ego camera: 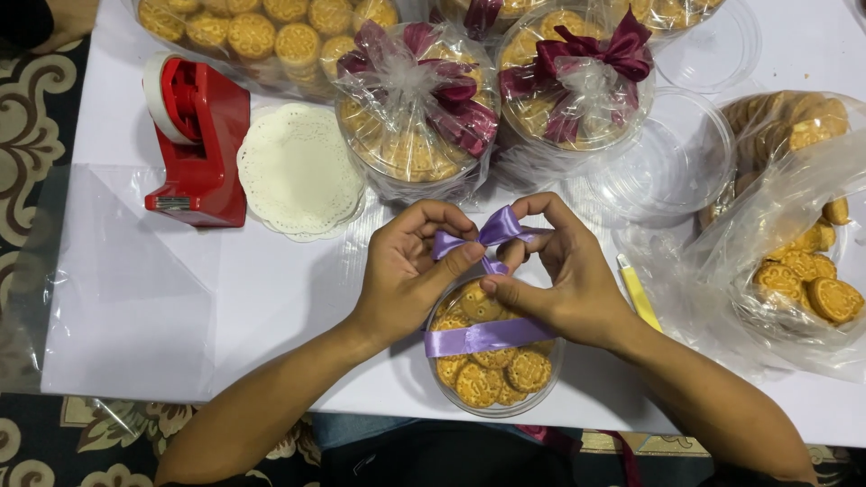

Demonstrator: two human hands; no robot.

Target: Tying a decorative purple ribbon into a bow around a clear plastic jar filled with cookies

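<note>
Ribbon: a lilac ribbon (492, 236) is pinched into a bow above a clear round tub of biscuits (494, 377), with one band laid across the tub.
Left hand (410, 266): closed on the left loop of the bow.
Right hand (555, 271): closed on the right loop, thumb pressed near the knot.
Table (225, 298): white, the tub set at its near edge.
Beyond: two wrapped tubs with maroon bows (415, 108), a red tape dispenser (198, 144) and paper doilies (299, 169).

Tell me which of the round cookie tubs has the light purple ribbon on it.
The cookie tub between the left hand and right hand, nearest the table's front edge. The two wrapped tubs behind wear dark maroon bows.
</note>
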